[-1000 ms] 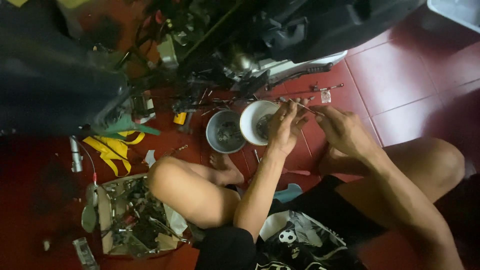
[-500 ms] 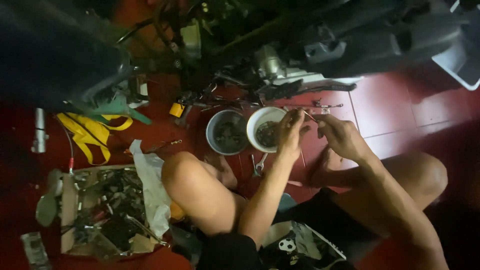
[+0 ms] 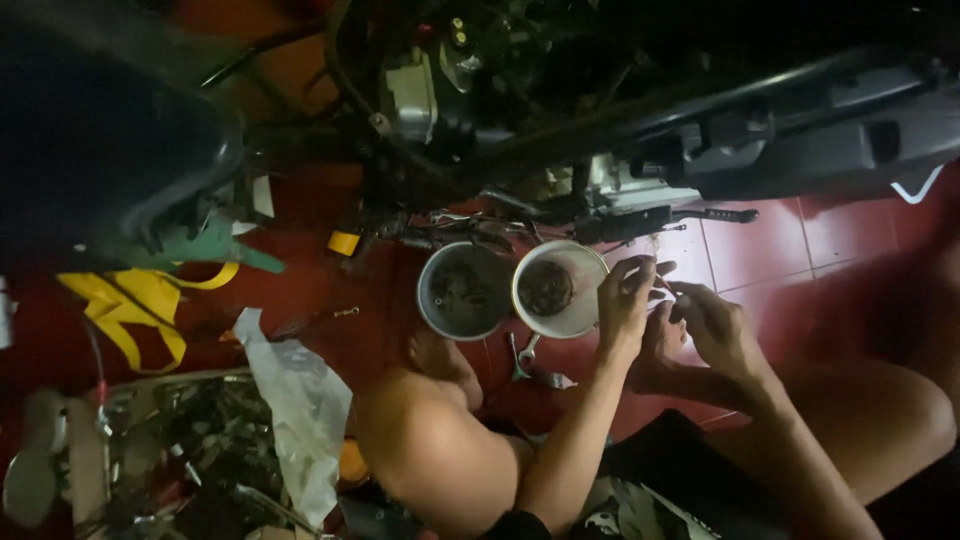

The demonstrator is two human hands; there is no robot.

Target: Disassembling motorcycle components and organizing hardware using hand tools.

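I sit on a red tiled floor beside a stripped motorbike. My left hand (image 3: 625, 305) and my right hand (image 3: 712, 325) meet just right of a white bowl (image 3: 590, 305), pinching a small pale part (image 3: 668, 290) between the fingertips of both. The part is too small and dim to identify. The white bowl holds dark small parts. A grey bowl (image 3: 437, 310) stands touching it on the left, also with dark contents. A small wrench (image 3: 522, 357) lies on the floor below the bowls, close to my left foot.
The motorbike frame and engine (image 3: 560, 130) fill the top. A footpeg (image 3: 715, 215) sticks out above my hands. A yellow strap (image 3: 135, 305), a clear plastic bag (image 3: 295, 410) and a tray of tools (image 3: 190, 450) lie at left.
The view has shifted, so the bowls and hands sit further right and lower. Both hands stay together at the white bowl's right rim, still working the small part.
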